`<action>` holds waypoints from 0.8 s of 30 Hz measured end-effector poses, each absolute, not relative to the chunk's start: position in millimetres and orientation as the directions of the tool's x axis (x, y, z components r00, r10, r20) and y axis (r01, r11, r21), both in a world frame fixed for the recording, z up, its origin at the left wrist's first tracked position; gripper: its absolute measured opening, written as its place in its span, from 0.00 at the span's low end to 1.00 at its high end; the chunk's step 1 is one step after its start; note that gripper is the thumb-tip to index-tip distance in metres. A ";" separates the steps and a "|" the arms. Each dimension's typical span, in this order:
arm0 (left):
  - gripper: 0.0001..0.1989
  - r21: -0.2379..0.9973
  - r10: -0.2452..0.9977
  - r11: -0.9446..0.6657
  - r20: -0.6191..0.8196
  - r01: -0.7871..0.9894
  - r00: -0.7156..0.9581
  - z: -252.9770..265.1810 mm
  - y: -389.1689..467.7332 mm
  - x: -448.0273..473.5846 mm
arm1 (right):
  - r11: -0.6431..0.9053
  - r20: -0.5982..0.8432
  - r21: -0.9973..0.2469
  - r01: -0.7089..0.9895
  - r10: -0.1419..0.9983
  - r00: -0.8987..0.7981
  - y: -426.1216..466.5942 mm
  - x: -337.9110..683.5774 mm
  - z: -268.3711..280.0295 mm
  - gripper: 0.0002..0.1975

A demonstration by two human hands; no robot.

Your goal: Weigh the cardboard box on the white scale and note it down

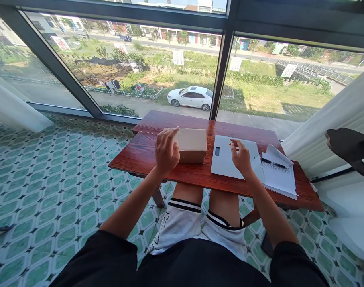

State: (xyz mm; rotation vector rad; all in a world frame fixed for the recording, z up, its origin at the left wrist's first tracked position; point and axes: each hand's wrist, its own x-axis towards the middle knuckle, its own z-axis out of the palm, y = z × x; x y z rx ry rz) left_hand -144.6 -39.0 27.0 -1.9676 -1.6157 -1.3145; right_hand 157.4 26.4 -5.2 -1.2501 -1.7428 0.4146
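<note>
One head-worn camera looks forward and steeply down from above the seated person's lap, close over the low reddish-brown wooden counter, facing the large dark-framed window.

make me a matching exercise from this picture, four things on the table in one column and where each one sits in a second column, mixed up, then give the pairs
Things:
1. cardboard box
2. white scale
3. pen
4. papers

Places:
A. lying on top of the papers
B. under the right hand
C. at the right end of the table
D. beside the left hand

Pairs: 1-D, 2-B, 3-A, 4-C
</note>
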 end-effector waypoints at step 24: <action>0.25 -0.236 0.126 -0.929 0.519 0.284 0.845 1.1 -21.0 112.4 | -0.050 0.212 0.005 0.999 0.976 0.047 13.3 387.7 -42.7 0.22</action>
